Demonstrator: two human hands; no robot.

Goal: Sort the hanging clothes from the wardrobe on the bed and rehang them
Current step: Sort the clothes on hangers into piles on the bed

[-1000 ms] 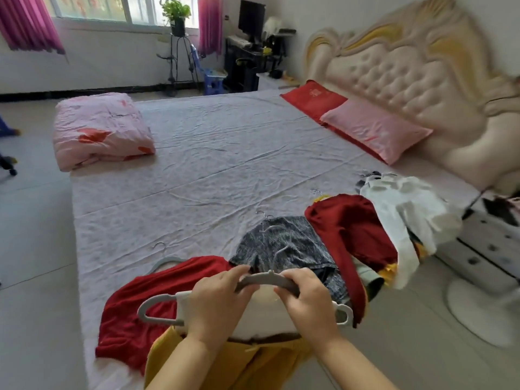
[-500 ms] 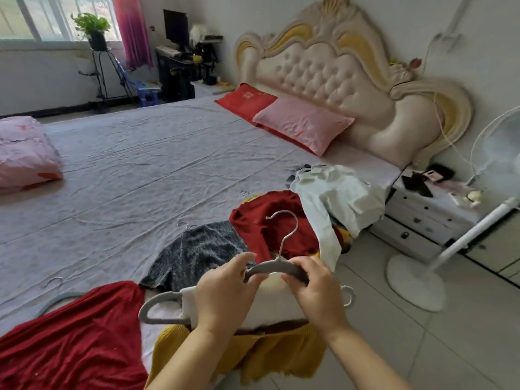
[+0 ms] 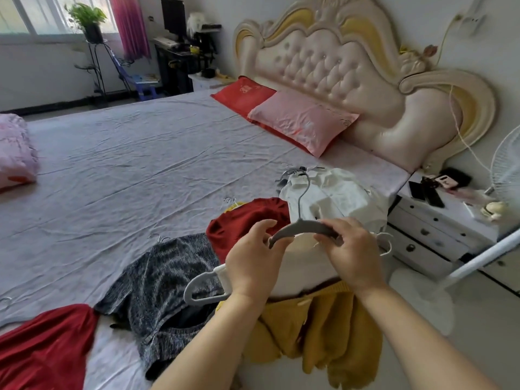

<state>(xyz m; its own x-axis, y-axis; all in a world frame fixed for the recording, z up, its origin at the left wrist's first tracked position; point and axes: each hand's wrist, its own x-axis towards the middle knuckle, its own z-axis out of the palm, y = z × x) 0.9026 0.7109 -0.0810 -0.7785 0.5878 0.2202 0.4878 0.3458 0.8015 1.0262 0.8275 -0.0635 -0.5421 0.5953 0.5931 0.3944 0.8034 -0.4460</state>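
A wide bed (image 3: 140, 164) under a creased lilac sheet fills the room; its tufted cream-and-gold headboard (image 3: 351, 66) stands against a white wall (image 3: 422, 21); a pink pillow (image 3: 304, 122) overlaps a red pillow (image 3: 242, 94) at the head edge; a folded pink quilt (image 3: 14, 153) lies near the foot edge; a white nightstand (image 3: 439, 235) and fan (image 3: 484, 257) stand beside it on a pale tiled floor (image 3: 484, 333); daylight enters a window (image 3: 42, 15) with a magenta curtain (image 3: 130, 26), near a potted plant (image 3: 87, 18) and a dark desk (image 3: 174, 68) bearing a monitor (image 3: 173, 16).
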